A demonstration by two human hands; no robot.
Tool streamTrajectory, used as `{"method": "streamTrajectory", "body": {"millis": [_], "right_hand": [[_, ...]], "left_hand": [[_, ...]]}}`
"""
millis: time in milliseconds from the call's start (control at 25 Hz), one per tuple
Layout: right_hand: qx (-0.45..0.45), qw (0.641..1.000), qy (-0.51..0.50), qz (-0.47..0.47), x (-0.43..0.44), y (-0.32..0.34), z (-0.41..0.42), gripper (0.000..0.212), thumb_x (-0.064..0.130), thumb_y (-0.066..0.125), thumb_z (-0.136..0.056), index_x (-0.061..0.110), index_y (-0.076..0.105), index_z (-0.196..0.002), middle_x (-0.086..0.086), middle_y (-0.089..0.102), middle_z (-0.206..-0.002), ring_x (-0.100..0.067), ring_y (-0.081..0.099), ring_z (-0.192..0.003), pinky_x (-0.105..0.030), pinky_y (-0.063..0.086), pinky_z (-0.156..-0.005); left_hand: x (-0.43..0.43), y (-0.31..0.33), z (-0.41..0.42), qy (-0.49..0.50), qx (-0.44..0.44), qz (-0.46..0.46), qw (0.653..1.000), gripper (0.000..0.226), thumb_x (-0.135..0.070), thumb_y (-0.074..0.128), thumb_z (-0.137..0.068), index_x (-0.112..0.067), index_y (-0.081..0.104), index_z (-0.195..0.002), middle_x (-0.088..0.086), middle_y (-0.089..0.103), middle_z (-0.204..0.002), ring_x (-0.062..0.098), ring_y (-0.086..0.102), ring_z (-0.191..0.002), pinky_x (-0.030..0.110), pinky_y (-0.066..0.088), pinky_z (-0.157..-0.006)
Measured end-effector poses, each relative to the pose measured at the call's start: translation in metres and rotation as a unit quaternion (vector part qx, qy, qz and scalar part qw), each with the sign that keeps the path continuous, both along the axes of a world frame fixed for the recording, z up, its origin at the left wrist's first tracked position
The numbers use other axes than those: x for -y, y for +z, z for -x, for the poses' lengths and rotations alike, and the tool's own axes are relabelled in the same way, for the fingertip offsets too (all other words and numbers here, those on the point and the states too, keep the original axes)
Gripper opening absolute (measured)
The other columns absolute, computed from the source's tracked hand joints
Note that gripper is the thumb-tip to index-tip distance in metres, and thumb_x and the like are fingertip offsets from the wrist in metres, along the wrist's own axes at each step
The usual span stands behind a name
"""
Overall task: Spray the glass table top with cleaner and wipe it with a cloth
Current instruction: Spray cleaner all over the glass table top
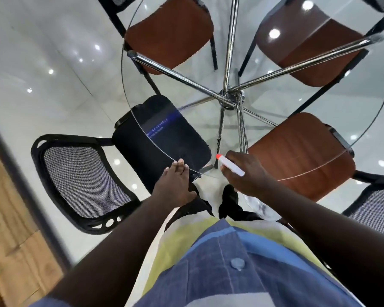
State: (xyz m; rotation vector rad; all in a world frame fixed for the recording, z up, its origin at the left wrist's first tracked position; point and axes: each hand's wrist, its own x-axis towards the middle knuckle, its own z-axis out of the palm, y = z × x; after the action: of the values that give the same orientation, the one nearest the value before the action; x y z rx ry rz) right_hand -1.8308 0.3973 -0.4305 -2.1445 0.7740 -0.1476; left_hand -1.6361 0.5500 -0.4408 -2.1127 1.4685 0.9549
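The person is standing at the near edge of the round glass table top (208,134). The right hand (246,173) is curling tightly round a spray bottle (232,167), and the white top of it is sticking out past the fingers. Its orange tip (218,156) is pointing away from the person and a little to the left, low over the glass. So the long white part is lying in line with the table, and nearly all of the glass is lying ahead of it. The left hand (175,180) is lying flat, with straight fingers (181,165) touching the rim just beside the bottle. It is holding nothing. I am not seeing any cloth. I think the right hand is getting ready to squirt, and it only needs aiming further in.
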Motion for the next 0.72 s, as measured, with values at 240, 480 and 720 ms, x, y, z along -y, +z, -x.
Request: {"method": "streamTrajectory", "body": {"millis": [240, 480, 720], "right_hand": [[-0.003, 1.0, 0.022, 0.011, 0.005, -0.005, 0.016, 0.029, 0.017, 0.066, -0.092, 0.023, 0.043, -0.075, 0.008, 0.043, -0.063, -0.019, 0.04, -0.054, -0.032, 0.033, -0.055], [-0.036, 0.999, -0.002, -0.009, 0.019, -0.014, 0.068, 0.023, 0.017, 0.064, -0.092, 0.025, 0.05, -0.077, 0.009, 0.055, -0.066, -0.009, 0.054, -0.058, -0.022, 0.045, -0.057], [-0.051, 0.996, -0.079, 0.009, 0.023, -0.021, 0.115, 0.012, 0.015, 0.064, -0.088, 0.01, 0.06, -0.078, -0.001, 0.058, -0.066, -0.025, 0.055, -0.055, -0.039, 0.046, -0.053]], "left_hand": [[0.008, 0.0, 0.009, 0.024, 0.01, -0.01, 1.0, 0.098, -0.059, 0.051, -0.096, -0.004, 0.007, -0.164, 0.016, -0.002, -0.173, 0.029, -0.003, -0.16, 0.044, 0.008, -0.128], [0.012, 0.003, 0.013, 0.055, 0.001, -0.01, 0.998, 0.096, -0.059, 0.049, -0.097, -0.004, 0.008, -0.164, 0.015, 0.0, -0.173, 0.027, -0.003, -0.161, 0.042, 0.008, -0.129], [0.016, 0.001, 0.047, 0.05, -0.022, 0.113, 0.992, 0.074, -0.041, 0.046, -0.101, -0.01, 0.021, -0.164, 0.007, 0.018, -0.172, 0.021, 0.011, -0.16, 0.036, 0.011, -0.13]]}}
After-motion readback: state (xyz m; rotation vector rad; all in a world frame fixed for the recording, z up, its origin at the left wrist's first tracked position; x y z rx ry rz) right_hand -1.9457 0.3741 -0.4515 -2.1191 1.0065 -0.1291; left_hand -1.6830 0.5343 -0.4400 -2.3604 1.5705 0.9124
